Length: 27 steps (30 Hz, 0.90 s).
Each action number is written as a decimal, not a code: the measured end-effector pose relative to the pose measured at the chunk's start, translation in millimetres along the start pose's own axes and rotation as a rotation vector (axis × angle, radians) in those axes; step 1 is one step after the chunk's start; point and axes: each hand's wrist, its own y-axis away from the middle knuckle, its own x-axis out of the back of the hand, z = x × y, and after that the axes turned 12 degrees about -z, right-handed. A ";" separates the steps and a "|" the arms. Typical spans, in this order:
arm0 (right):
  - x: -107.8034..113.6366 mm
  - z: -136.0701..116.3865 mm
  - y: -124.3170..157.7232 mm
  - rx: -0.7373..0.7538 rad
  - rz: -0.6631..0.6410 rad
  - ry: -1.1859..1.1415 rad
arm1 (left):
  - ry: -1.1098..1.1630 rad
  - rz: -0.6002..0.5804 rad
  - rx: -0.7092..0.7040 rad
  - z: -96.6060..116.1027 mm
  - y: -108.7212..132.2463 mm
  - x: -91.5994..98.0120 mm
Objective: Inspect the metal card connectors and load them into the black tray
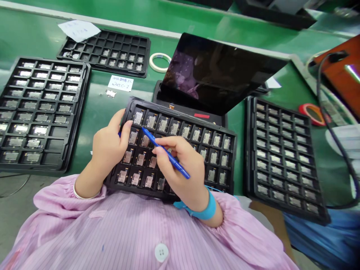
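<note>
A black compartment tray (pixel 163 193), filled with small silvery electronic parts, lies tilted in front of me. My left hand (pixel 109 144) grips its left side, thumb over the rim and the other fingers mostly hidden. A bit of something blue shows beside that thumb; I cannot tell what it is. In my right hand (pixel 182 165), a blue pen (pixel 177 165) is pinched between thumb and fingers over the tray. The pen's far end points at the upper left compartments, close to a silvery part (pixel 138 117). A blue wrist band (pixel 208 206) circles my right wrist.
Filled trays stand at left (pixel 64 157) and right (pixel 250 157); a partly filled tray (pixel 143 45) sits behind. A dark screen (pixel 222 71) rises behind my tray. Around it are a cream tape roll (pixel 159 62), red tape roll (pixel 312 114), handwritten note (pixel 120 83), loose part (pixel 111 93) and black cable (pixel 334 131).
</note>
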 end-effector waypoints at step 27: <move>-6.8 2.1 -17.1 0.002 0.049 -0.012 | 0.005 0.069 -0.006 -0.7 3.9 -2.5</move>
